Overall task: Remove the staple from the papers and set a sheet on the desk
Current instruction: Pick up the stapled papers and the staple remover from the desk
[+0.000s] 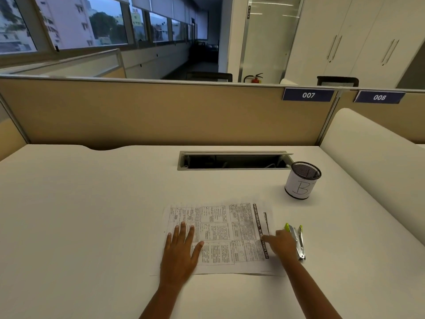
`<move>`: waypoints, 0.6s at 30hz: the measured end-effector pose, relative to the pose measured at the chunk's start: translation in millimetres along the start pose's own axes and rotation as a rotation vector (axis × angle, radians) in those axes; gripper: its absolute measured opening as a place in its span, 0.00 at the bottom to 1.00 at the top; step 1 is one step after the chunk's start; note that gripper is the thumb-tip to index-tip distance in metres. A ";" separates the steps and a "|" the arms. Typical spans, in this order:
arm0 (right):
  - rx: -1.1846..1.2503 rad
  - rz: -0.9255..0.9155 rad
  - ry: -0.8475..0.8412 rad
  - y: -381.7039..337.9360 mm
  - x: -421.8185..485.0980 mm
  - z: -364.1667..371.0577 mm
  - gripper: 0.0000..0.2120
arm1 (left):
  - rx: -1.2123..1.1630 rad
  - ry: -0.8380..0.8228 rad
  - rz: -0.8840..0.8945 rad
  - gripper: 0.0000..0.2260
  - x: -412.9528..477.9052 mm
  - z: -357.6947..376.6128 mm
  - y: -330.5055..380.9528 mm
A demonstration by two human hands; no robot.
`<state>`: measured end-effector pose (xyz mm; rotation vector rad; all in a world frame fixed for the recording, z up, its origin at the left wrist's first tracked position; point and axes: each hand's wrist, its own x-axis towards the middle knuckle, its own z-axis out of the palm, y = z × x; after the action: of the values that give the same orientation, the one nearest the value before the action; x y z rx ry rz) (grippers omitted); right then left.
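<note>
Bare and flat, the left hand (181, 252) presses its spread fingers on the papers (220, 236), which lie printed side up on the white desk (92, 215). Loosely curled, holding nothing, the right hand (281, 244) touches their right edge. Just beside it lies a green and metal stapler (297, 241); a mesh cup (302, 180) stands farther back.
</note>
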<state>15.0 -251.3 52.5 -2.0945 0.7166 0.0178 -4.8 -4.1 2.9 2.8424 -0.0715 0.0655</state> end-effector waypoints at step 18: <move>0.151 -0.563 0.143 -79.4 -26.5 -80.9 0.03 | -0.645 0.372 -0.013 0.25 23.0 -108.0 52.6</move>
<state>12.3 -265.7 168.0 -2.0952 0.1807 -0.4853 11.2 -23.6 122.6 2.1469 0.0073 0.4738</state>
